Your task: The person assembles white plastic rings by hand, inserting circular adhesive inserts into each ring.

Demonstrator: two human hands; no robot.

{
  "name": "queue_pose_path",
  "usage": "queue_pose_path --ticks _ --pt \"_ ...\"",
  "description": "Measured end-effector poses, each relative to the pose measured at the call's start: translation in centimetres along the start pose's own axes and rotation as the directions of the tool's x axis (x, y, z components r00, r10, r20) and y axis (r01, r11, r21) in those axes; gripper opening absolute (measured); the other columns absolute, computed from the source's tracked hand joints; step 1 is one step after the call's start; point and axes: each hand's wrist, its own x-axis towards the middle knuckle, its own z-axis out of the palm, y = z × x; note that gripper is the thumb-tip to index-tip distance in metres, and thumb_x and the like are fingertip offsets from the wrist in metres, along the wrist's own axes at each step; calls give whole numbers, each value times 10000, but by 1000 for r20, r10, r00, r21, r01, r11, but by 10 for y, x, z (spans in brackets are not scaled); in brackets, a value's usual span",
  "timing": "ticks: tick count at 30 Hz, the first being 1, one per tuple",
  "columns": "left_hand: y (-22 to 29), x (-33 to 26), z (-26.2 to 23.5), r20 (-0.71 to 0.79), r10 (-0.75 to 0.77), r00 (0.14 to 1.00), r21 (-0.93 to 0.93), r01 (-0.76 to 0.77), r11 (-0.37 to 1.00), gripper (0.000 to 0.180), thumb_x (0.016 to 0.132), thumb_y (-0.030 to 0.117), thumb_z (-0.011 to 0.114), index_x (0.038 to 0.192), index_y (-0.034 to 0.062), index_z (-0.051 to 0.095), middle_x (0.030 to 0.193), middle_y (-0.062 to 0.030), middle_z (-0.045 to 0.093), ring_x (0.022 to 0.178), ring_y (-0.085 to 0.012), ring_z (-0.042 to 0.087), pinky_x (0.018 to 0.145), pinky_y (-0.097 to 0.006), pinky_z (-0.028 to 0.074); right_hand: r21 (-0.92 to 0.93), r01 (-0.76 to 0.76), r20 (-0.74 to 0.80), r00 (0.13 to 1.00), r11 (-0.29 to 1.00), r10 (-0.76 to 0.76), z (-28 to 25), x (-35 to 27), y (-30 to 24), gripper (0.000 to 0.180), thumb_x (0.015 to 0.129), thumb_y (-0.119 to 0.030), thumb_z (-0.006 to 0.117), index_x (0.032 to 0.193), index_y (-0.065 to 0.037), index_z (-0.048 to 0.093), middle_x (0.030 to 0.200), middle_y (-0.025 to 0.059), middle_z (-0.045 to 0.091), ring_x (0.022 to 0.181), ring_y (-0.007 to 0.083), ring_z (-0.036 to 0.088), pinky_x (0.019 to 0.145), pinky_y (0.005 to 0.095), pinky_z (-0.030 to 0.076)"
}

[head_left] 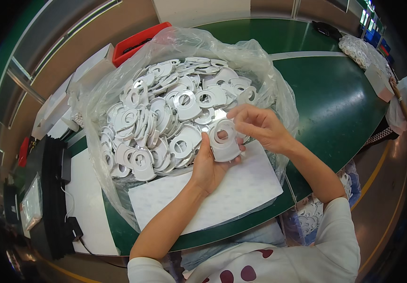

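My left hand (209,168) is closed on a white plastic part (225,150), a flat rounded plate with a round hole, and holds it above the front edge of the pile. At the upper right of this part is my right hand (259,123), its fingers bent and drawn together. Whether those fingertips pinch the part's rim or something small, I cannot make out. Behind both hands lies a large heap of similar white plates (184,101), several of them overlapping at all angles. The heap sits in an opened clear plastic bag (279,89).
White sheets (203,200) lie under my forearms on the green table (326,89). A red bin (139,42) and white boxes (92,66) stand behind the bag at the left. Black foam-like slabs (47,198) are at far left. Another bag of white parts (361,52) is at far right.
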Motion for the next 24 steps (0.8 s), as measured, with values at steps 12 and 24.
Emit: queue_pose_path --ticks 12,24 --pt "-1 4 1 -66 6 998 107 2 994 596 1004 514 124 1232 87 474 1030 -104 572 912 -214 558 720 -341 448 21 -190 -32 981 982 191 3 -3 36 111 921 -108 589 930 2 596 863 23 573 656 72 546 570 237 495" --pt "0 5 -1 -78 3 997 100 5 995 612 1002 520 126 1231 72 473 1035 -119 566 914 -223 555 723 -345 446 46 -157 -82 984 987 160 8 -2 39 164 913 -167 619 908 -7 585 742 0 560 586 60 526 550 200 425"
